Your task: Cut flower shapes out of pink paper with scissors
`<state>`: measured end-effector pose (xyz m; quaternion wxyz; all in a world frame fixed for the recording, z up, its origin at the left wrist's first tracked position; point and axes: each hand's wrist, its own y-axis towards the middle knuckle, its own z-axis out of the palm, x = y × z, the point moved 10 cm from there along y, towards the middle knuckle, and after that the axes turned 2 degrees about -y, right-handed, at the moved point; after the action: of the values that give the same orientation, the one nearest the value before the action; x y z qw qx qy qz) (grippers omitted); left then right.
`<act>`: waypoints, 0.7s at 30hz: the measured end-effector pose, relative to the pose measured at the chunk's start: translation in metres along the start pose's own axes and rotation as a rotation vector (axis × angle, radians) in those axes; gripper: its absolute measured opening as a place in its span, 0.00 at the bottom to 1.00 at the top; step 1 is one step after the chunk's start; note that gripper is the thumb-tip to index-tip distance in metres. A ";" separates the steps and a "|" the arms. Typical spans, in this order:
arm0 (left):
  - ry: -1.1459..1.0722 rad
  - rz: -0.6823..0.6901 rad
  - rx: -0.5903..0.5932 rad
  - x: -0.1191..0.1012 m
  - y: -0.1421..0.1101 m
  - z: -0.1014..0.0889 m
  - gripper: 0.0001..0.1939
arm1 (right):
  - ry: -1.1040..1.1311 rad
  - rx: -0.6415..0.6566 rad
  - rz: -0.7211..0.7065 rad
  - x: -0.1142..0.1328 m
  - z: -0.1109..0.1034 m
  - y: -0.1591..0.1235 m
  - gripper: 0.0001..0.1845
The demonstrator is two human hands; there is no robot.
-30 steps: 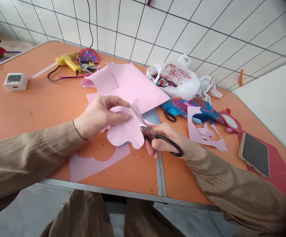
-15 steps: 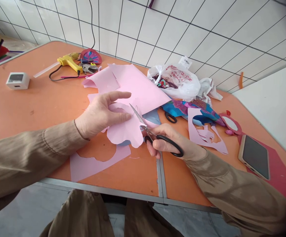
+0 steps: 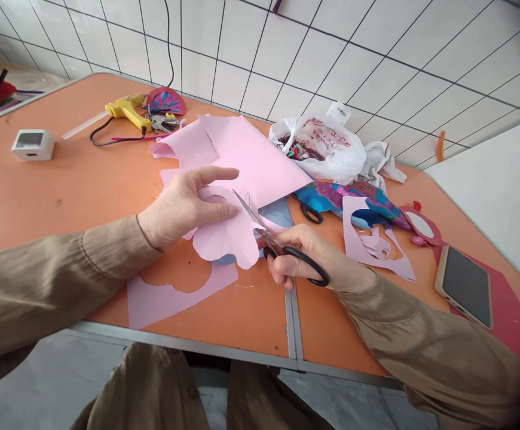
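Note:
My left hand [image 3: 186, 203] pinches a pink paper piece [image 3: 226, 239] with a wavy, scalloped lower edge, thumb on top. Fingers of my right hand [image 3: 307, 254] are wrapped round black-handled scissors [image 3: 272, 239]. The scissor blades lie at the right edge of the piece, pointing up and left, one blade over the paper. Behind them rests a large pink sheet [image 3: 246, 149], partly folded. Some blue paper [image 3: 277, 212] shows underneath. A pink offcut with a curved cut-out [image 3: 183, 304] lies below my left hand.
At the back left are a yellow glue gun [image 3: 128, 110], keys [image 3: 165, 123] and a white box-shaped device [image 3: 33, 145]. A white plastic bag [image 3: 332, 149] stands by the tiled wall. Pink scraps [image 3: 356, 251] and a phone [image 3: 464, 285] on red paper lie to the right.
The scissors have shifted very slightly left, and their handle has tilted a little in my right hand. My left hand keeps the same hold on the pink paper piece.

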<state>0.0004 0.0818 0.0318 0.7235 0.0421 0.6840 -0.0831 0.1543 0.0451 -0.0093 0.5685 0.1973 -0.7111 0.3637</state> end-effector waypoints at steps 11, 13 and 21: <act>0.042 -0.018 0.009 0.006 0.002 -0.001 0.35 | 0.027 -0.001 -0.017 -0.007 -0.002 0.003 0.34; 0.037 -0.015 0.005 0.005 0.001 -0.001 0.34 | 0.021 0.003 -0.016 -0.007 -0.002 0.003 0.33; 0.017 -0.009 -0.005 0.006 0.002 -0.002 0.35 | 0.008 -0.001 -0.005 -0.006 -0.002 0.001 0.33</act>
<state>-0.0011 0.0840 0.0257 0.7173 0.0379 0.6906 -0.0842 0.1562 0.0466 -0.0155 0.5724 0.1973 -0.7085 0.3627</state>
